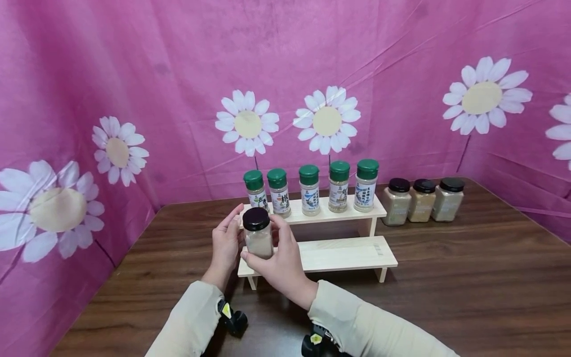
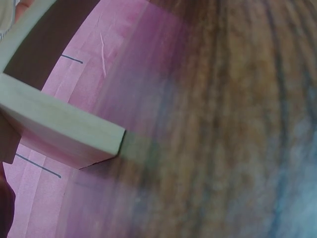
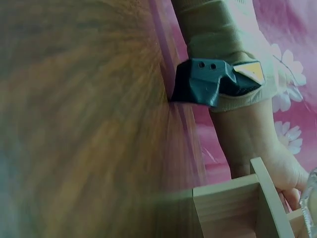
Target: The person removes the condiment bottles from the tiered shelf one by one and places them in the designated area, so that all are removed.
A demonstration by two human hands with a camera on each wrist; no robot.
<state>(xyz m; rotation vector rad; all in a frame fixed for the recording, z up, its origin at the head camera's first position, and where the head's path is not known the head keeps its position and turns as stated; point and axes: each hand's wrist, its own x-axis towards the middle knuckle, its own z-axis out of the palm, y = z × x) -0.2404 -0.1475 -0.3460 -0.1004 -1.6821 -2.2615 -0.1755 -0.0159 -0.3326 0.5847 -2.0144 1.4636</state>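
Observation:
A squat clear jar (image 1: 258,243) with a black lid and pale powder inside is in my right hand (image 1: 285,263), thumb on its near side and fingers on its right. My left hand (image 1: 224,248) is at the jar's left side, its fingers extended and right against the glass. The jar overlaps the left part of a two-step wooden rack (image 1: 343,254). In the right wrist view, part of the jar (image 3: 312,201) shows at the right edge, beside the left hand (image 3: 257,144).
Several green-capped spice bottles (image 1: 310,191) stand along the rack's upper step. To its right on the wooden table (image 1: 468,277) are three black-lidded jars (image 1: 421,201). A pink curtain (image 1: 187,74) with daisies hangs behind. The rack's end (image 2: 64,124) shows close up in the left wrist view.

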